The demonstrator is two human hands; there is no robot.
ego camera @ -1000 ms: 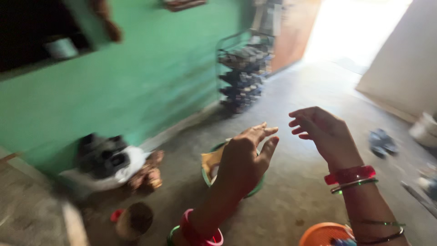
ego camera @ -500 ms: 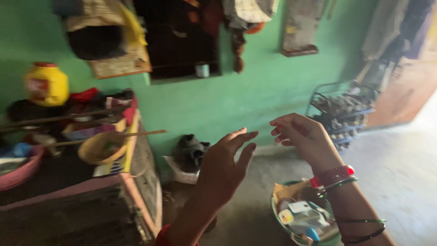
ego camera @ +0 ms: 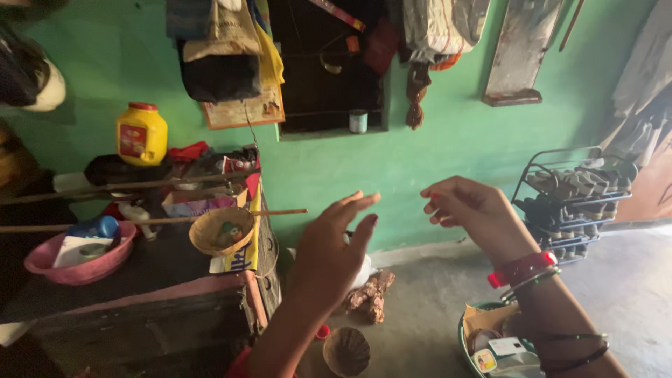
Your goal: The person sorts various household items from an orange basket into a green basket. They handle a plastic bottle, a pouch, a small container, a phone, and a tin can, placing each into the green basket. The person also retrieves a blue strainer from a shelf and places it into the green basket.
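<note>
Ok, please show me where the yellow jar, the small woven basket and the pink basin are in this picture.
yellow jar [ego camera: 142, 135]: head view, on the middle of its yellow body.
small woven basket [ego camera: 212, 229]: head view, on its front rim.
pink basin [ego camera: 105, 264]: head view, on its outer wall at the right.

A yellow jar [ego camera: 142, 133] with a red lid and red label stands on the table [ego camera: 161, 269]. Small packets [ego camera: 493, 350] lie in the bowl [ego camera: 463, 336].

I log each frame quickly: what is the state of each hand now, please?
Left hand: open, fingers spread, holding nothing.
Right hand: fingers loosely curled, holding nothing visible.
</note>
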